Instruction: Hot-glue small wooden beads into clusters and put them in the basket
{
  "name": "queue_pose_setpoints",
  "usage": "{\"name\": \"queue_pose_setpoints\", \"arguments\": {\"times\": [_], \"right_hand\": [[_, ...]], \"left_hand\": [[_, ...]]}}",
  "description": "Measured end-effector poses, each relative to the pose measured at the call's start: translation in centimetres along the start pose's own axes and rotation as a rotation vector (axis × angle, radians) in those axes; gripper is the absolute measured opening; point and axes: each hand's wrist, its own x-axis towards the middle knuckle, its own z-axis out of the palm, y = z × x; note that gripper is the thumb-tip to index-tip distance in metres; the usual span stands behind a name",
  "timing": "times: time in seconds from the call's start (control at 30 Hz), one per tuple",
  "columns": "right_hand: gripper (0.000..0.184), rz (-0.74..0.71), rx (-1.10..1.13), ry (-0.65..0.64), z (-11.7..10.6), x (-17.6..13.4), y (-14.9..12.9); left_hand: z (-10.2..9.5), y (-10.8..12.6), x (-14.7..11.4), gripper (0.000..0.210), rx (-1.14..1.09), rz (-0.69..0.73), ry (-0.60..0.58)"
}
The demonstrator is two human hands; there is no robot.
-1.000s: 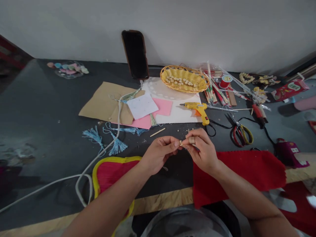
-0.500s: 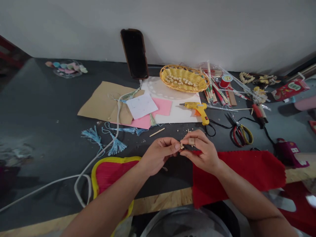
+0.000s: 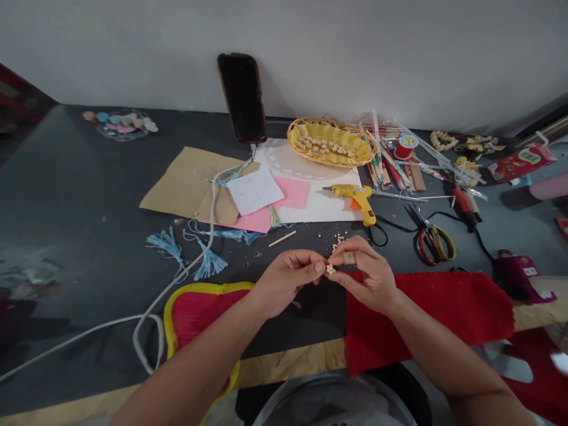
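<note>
Between my fingertips is a small cream flower-shaped cluster (image 3: 331, 268) of tiny rounded pieces. My left hand (image 3: 295, 275) pinches its left side between thumb and forefinger. From the right, my right hand (image 3: 361, 269) grips it too, thumb below and fingers above; a tan band wraps one of its fingers. Loose tiny cream pieces (image 3: 339, 238) lie on the dark table just beyond my fingers. A short wooden stick (image 3: 282, 238) rests a little to their left. Behind the right hand lies a yellow glue gun (image 3: 358, 198).
A wicker basket (image 3: 331, 142) holds more small cream pieces. Scissors (image 3: 433, 236) and red felt (image 3: 430, 313) are at right. Blue tassels (image 3: 210, 261), a white cable (image 3: 177, 277) and papers (image 3: 255, 190) lie left. A phone (image 3: 242, 97) leans on the wall.
The cluster has been turned between my fingers, so its flower shape now faces up more plainly. My right hand has shifted very slightly; everything else stays put.
</note>
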Motion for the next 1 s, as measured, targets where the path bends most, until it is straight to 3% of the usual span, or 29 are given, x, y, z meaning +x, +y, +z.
{"name": "queue_pose_setpoints", "arguments": {"times": [0.47, 0.67, 0.83, 1.0], "right_hand": [[0.014, -0.054, -0.060, -0.021, -0.04, -0.12, 0.36], [0.025, -0.051, -0.053, 0.005, -0.22, -0.15, 0.11], [0.010, -0.062, -0.060, 0.027, -0.29, 0.00, -0.25], [0.009, -0.073, -0.060, 0.027, -0.19, 0.04, -0.21]], "left_hand": [[0.08, 0.08, 0.06, 0.023, 0.064, -0.019, 0.073], [0.18, 0.19, -0.01, 0.021, 0.044, -0.005, 0.045], [0.30, 0.26, -0.03, 0.022, 0.016, 0.017, 0.059], [0.17, 0.04, -0.01, 0.021, 0.027, 0.017, 0.051]]}}
